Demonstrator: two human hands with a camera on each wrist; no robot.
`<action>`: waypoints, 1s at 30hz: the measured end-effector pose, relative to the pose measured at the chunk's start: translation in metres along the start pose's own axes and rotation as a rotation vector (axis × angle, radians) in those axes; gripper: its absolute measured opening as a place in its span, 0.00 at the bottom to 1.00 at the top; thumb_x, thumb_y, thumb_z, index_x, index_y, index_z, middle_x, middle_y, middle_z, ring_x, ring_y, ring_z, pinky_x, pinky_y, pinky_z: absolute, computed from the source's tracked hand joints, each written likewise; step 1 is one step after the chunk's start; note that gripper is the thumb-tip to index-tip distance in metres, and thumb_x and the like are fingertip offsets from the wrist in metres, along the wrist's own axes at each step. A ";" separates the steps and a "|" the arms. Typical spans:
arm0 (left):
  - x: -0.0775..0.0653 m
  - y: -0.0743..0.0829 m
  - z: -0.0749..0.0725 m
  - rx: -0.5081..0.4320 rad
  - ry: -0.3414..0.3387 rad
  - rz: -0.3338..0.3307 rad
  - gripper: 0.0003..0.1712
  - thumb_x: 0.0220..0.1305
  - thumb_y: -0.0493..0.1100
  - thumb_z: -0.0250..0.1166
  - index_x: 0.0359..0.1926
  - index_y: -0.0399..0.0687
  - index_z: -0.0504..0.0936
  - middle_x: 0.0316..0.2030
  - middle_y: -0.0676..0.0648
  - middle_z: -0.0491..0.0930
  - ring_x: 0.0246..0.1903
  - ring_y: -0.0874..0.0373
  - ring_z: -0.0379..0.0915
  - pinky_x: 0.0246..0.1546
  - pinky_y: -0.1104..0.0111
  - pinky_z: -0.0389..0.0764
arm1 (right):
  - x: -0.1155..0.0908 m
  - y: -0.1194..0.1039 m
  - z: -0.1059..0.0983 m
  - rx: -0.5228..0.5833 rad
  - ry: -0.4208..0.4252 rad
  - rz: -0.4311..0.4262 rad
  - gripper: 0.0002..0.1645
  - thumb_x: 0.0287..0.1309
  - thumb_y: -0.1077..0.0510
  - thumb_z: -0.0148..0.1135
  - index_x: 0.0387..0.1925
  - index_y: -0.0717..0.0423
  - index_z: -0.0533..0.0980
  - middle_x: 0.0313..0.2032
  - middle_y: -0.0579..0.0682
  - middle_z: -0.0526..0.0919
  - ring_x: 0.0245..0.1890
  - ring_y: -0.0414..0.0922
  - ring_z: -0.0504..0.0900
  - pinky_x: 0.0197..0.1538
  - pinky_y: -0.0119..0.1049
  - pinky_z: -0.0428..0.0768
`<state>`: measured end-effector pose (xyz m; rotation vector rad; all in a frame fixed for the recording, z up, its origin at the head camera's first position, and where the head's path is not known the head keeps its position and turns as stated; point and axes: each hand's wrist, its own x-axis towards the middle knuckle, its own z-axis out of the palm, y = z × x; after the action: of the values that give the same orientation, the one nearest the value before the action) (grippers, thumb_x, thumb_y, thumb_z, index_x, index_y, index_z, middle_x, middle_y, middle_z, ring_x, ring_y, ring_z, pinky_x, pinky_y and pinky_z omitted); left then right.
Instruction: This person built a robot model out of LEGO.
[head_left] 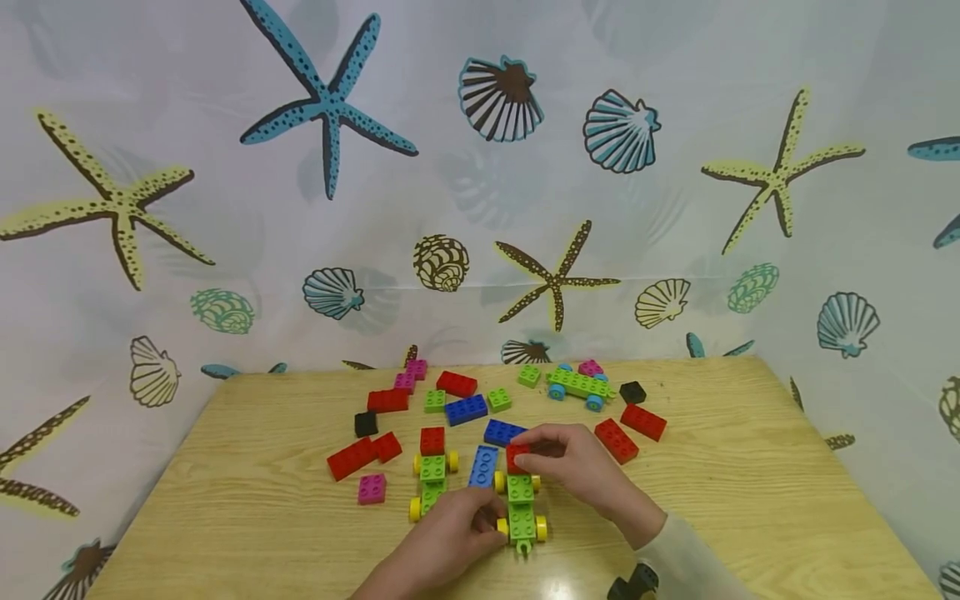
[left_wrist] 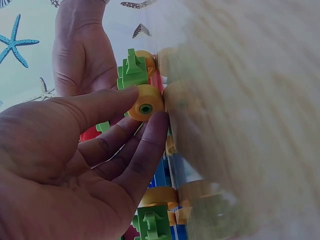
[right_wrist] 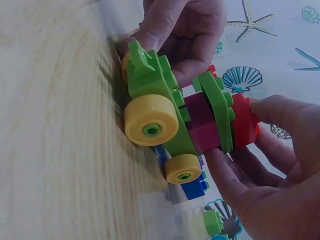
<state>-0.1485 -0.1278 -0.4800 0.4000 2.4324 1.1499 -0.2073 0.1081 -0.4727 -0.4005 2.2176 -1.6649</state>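
Observation:
A toy car of green building bricks (head_left: 521,521) on yellow wheels stands at the table's front, between both hands. My left hand (head_left: 453,533) pinches one of its yellow wheels (left_wrist: 147,102) between thumb and fingers. In the right wrist view a magenta brick (right_wrist: 202,122) sits on the car, with a green piece (right_wrist: 216,110) above it and a red brick (right_wrist: 245,121) on top. My right hand (head_left: 577,458) grips that red brick, its fingers reaching down beside the magenta one. A second green car (head_left: 433,468) with yellow wheels and a red brick stands left, partly behind my left hand.
Behind the hands lie blue bricks (head_left: 467,409), with red bricks (head_left: 351,459) to the left and more red bricks (head_left: 617,440) to the right. A green car with blue wheels (head_left: 581,383) stands at the back. A patterned curtain (head_left: 450,192) borders the wooden table (head_left: 247,500).

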 end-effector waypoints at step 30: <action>0.000 -0.001 -0.001 -0.002 -0.004 -0.012 0.10 0.73 0.39 0.77 0.52 0.46 0.89 0.44 0.51 0.88 0.41 0.57 0.81 0.46 0.59 0.88 | -0.002 -0.002 -0.004 0.009 -0.047 0.011 0.19 0.75 0.53 0.75 0.62 0.54 0.88 0.60 0.53 0.92 0.52 0.43 0.89 0.53 0.32 0.87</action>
<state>-0.1493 -0.1288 -0.4803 0.3864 2.4263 1.1456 -0.2076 0.1117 -0.4694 -0.4197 2.1741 -1.6419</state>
